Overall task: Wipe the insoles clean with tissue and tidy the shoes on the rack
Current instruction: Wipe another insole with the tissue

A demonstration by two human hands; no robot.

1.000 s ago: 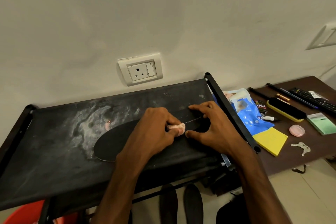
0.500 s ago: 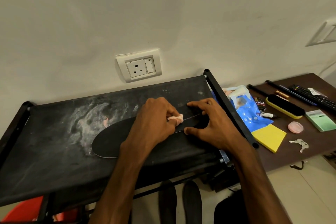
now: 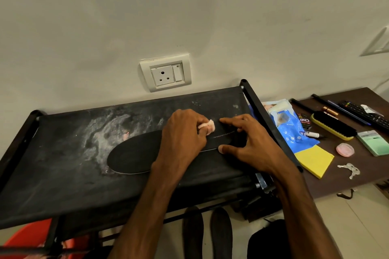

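**Rack** (image 3: 63,174): black fabric top shelf, standing against the wall. Pale dusty smears are showing left of centre.

**Insole** (image 3: 134,153): black, lying flat on the rack top, lengthwise from left to right. Its right part is running under both hands.

**Tissue** (image 3: 207,127): small white-pink wad, sitting on the insole's right part near its far edge.

**Left hand** (image 3: 183,134): fingers curled, pinching the tissue at the fingertips and pressing it down on the insole.

**Right hand** (image 3: 250,143): fingers spread, holding nothing. Forefinger and thumb are bearing down on the insole's right end, the forefinger at the far edge and the thumb at the near edge. The forefinger tip is lying just beside the tissue.

**Lower insoles** (image 3: 192,233): two dark ones, lying side by side on the floor beneath the rack.

**Socket** (image 3: 166,72): white, sitting on the wall above the rack.

**Table** (image 3: 336,183): dark wood, standing just right of the rack and carrying:
- blue packet (image 3: 288,130), lying nearest the rack
- yellow cloth (image 3: 313,160), lying just in front of the packet
- brush (image 3: 334,126), black bristles on a yellow back
- pink disc (image 3: 345,149)
- keys (image 3: 348,169), lying near the front edge
- green pack (image 3: 373,142)
- remote (image 3: 366,115), lying at the far right

**Red item** (image 3: 27,235): showing at lower left under the rack; what it is cannot be told.
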